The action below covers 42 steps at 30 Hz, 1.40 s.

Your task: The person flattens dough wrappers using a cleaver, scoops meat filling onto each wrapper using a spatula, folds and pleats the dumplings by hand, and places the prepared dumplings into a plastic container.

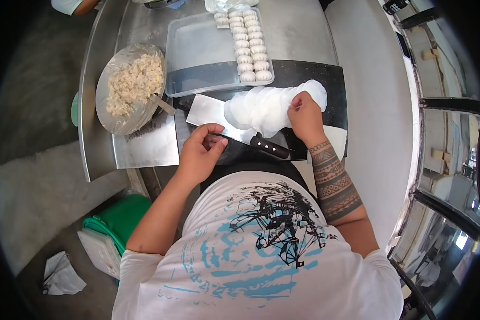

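My right hand (306, 116) is closed in a pinch at the right part of a row of thin, round, white dough wrappers (256, 106), which overlap one another. Its fingertips are on a wrapper there. Left of it, my left hand (201, 149) is half curled, thumb and fingers apart, with nothing seen in it. Between the hands lies a cleaver (201, 111), its wide blade partly under the wrappers and its dark riveted handle pointing toward me at the right. A black board (333, 101) lies underneath.
A clear plastic tray (170, 64) holds rows of pleated dumplings (256, 49) along its right side. To its left, a plastic-lined bowl (104, 96) contains pale chopped filling (136, 77) and a flat-handled utensil (164, 104). A green bin (125, 213) stands below the steel table (298, 32).
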{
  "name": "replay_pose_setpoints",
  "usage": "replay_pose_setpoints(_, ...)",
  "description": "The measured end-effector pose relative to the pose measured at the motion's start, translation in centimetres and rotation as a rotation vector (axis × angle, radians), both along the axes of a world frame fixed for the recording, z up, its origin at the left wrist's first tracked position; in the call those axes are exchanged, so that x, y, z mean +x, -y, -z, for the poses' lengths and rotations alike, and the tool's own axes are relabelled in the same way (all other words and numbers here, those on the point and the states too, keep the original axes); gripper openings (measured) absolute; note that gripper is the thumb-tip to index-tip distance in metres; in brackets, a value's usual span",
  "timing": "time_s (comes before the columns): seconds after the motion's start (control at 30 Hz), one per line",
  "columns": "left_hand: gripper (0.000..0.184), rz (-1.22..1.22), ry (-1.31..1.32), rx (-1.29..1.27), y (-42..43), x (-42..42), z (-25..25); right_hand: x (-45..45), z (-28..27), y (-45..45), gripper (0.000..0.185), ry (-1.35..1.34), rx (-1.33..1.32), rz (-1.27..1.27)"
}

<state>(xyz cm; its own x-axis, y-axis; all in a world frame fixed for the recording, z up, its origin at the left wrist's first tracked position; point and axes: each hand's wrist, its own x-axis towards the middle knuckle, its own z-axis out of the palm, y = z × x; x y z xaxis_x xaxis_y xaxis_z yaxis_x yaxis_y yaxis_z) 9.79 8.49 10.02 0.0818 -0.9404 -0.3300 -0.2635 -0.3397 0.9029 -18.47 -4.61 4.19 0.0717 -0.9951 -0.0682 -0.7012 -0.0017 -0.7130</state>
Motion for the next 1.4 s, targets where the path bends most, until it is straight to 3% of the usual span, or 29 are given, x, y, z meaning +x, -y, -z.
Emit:
replay_pose_setpoints(0.07,0.031,0.015,-0.026,0.002,0.1,0.5,0.4,-0.7,0.8,-0.5,0.018,0.114,-0.051,0.035)
replay_pose_setpoints(0.17,0.031,0.043,-0.081,0.03,0.4,1.1,0.9,-2.0,1.7,-0.6,0.025,0.592,0.286,0.241)
replay_pose_setpoints(0.27,0.029,0.099,-0.114,0.1,0.9,1.6,0.8,-4.6,0.8,-0.7,0.029,0.896,0.349,0.373)
replay_pose_setpoints(0.4,0.027,0.147,-0.241,0.078,1.3,2.0,1.4,-6.6,-3.3,-1.9,0.029,1.076,0.331,0.376)
replay_pose_setpoints(0.53,0.035,0.162,-0.495,-0.019,2.0,1.5,1.0,-1.7,-10.0,-3.6,0.027,1.036,0.293,0.219)
replay_pose_setpoints(0.6,0.049,0.103,-0.815,0.016,2.1,1.5,0.6,4.0,-12.4,-4.7,0.029,0.95,0.33,0.151)
replay_pose_setpoints(0.67,0.065,0.022,-1.137,0.116,2.0,2.5,-0.6,11.1,-14.3,-6.7,0.034,0.61,0.434,-0.066)
replay_pose_setpoints(0.73,0.068,0.025,-1.339,0.109,1.9,4.8,0.1,16.9,-15.2,-8.5,0.041,0.301,-0.007,-0.387)
replay_pose_setpoints(0.87,0.063,-0.121,-1.361,0.083,-1.2,10.7,-2.9,23.4,-18.0,-8.2,0.041,0.529,0.104,-0.409)
replay_pose_setpoints(0.9,0.061,-0.121,-1.382,0.048,-2.1,12.1,-2.7,24.7,-17.3,-8.4,0.033,0.729,0.225,-0.447)
replay_pose_setpoints(1.0,0.054,-0.227,-1.204,0.016,-4.9,15.3,-2.4,28.1,-16.6,-8.5,0.025,0.675,0.311,-0.521)
replay_pose_setpoints(1.03,0.046,-0.251,-0.982,0.004,-5.8,16.2,-2.4,29.4,-16.4,-7.6,0.023,0.435,0.017,-0.584)
replay_pose_setpoints(1.13,0.045,-0.031,0.068,-0.149,-8.5,19.0,-4.3,32.5,-12.3,-4.5,0.018,-0.212,-0.563,-0.736)
replay_pose_setpoints(1.17,0.046,0.151,0.427,-0.442,-9.5,20.4,-2.0,32.8,-10.5,-3.9,0.017,-0.332,-0.525,-0.732)
replay_pose_setpoints(1.27,0.051,0.225,0.598,-0.584,-10.9,23.2,-4.0,33.1,-8.1,-2.7,0.015,-0.63,-0.37,-0.714)
replay_pose_setpoints(1.33,0.054,0.175,0.665,-0.667,-11.1,25.4,-5.6,33.5,-10.2,-2.5,0.016,-0.747,-0.205,-0.721)
replay_pose_setpoints(1.4,0.054,0.07,0.784,-0.781,-11.0,27.5,-7.0,34.2,-12.7,-2.3,0.022,-0.753,-0.257,-0.773)
